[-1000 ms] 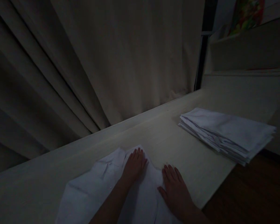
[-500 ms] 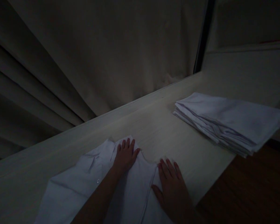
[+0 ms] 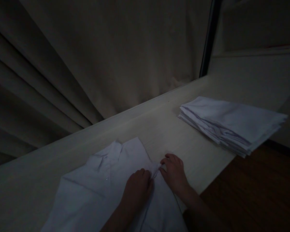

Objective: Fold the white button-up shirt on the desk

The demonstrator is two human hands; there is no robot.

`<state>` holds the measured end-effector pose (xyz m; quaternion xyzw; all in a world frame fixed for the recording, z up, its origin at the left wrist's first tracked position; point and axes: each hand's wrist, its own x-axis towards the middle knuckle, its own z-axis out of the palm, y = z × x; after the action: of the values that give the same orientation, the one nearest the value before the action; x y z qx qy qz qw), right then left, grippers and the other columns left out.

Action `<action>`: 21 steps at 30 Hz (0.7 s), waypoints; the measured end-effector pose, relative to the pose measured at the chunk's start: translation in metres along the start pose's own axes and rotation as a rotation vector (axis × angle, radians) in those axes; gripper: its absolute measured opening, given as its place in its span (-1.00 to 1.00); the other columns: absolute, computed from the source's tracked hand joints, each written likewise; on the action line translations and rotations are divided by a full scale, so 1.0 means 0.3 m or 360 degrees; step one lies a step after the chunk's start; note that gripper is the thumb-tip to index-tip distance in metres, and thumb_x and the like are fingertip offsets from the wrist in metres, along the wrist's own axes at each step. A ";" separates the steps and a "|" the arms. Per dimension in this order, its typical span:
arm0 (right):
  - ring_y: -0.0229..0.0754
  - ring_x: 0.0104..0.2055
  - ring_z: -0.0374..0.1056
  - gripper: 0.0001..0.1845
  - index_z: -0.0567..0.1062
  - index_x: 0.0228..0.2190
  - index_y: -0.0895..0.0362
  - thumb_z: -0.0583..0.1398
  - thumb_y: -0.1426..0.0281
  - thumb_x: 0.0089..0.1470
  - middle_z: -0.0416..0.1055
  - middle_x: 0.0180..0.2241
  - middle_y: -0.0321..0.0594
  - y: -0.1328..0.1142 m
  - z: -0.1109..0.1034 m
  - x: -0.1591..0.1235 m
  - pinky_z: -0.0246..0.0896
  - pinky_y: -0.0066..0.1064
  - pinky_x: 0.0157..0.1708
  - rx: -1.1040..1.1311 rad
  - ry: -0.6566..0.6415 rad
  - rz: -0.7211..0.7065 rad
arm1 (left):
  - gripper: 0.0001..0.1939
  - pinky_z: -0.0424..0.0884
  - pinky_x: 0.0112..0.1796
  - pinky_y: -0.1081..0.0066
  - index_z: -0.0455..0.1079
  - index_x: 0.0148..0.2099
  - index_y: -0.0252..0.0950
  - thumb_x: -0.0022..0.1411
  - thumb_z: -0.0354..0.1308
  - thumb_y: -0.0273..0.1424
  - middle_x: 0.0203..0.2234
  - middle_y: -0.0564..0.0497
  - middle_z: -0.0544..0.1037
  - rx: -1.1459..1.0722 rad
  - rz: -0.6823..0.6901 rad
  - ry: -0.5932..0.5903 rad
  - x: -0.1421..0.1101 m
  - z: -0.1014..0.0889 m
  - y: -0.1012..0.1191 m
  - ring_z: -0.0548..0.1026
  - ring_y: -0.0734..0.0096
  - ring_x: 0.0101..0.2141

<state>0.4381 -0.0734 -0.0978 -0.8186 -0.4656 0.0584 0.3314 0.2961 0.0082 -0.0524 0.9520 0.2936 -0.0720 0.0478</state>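
A white collared shirt (image 3: 103, 180) lies spread on a pale wooden table (image 3: 159, 129), collar toward the curtain. My left hand (image 3: 139, 187) is curled closed on the shirt's cloth near its right shoulder. Right beside it, my right hand (image 3: 174, 170) pinches the same fold of cloth at the shirt's edge. The two hands almost touch. The scene is very dim.
A stack of folded white garments (image 3: 229, 124) sits at the table's right end, overhanging the edge. A beige curtain (image 3: 99, 58) hangs behind the table. A dark wooden floor (image 3: 256, 193) lies to the lower right, and a pale shelf unit (image 3: 256, 64) stands at the far right.
Both hands were lying flat and apart on the shirt; now they have drawn back together and closed on a fold of cloth near the shoulder.
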 end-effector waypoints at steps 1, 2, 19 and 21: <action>-0.07 0.10 0.15 -0.86 0.45 -0.30 0.05 0.16 0.37 0.03 0.35 -0.06 -0.14 -0.001 0.001 0.002 -0.06 -0.19 0.11 0.0016 0.0005 0.0014 | -0.82 0.30 -0.29 0.26 0.30 -0.27 -0.22 0.23 -0.12 -0.34 -0.33 -0.08 0.46 0.0019 0.0009 0.0007 -0.007 0.000 -0.010 0.43 0.25 -0.30; -0.08 0.09 0.15 -0.88 0.45 -0.32 0.05 0.16 0.39 0.02 0.35 -0.07 -0.16 -0.002 0.002 0.003 -0.06 -0.20 0.10 0.0027 0.0013 0.0029 | -0.80 0.30 -0.29 0.26 0.31 -0.27 -0.23 0.23 -0.14 -0.35 -0.35 -0.07 0.46 0.0037 0.0018 0.0011 -0.016 -0.001 -0.019 0.43 0.25 -0.31; -0.14 -0.21 0.21 -0.84 0.47 -0.35 0.04 0.11 0.49 0.06 0.36 -0.34 -0.24 -0.014 -0.001 0.012 0.06 -0.31 -0.15 -0.0166 -0.0162 -0.0327 | -0.61 0.28 -0.31 0.28 0.28 -0.27 -0.25 0.27 -0.26 -0.12 -0.31 -0.08 0.50 -0.0207 -0.0690 -0.0083 -0.172 -0.067 -0.212 0.49 0.22 -0.29; -0.14 -0.21 0.21 -0.83 0.48 -0.35 0.04 0.10 0.48 0.07 0.35 -0.35 -0.23 -0.010 0.002 0.008 0.06 -0.29 -0.15 -0.0229 -0.0164 -0.0365 | -0.64 0.28 -0.30 0.26 0.26 -0.22 -0.25 0.22 -0.17 -0.09 -0.26 -0.11 0.49 -0.0241 -0.0836 -0.0131 -0.205 -0.043 -0.283 0.49 0.18 -0.26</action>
<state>0.4371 -0.0701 -0.0960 -0.7775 -0.5755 0.0285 0.2521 0.1993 0.0458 -0.0337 0.8332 0.5328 -0.0983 0.1104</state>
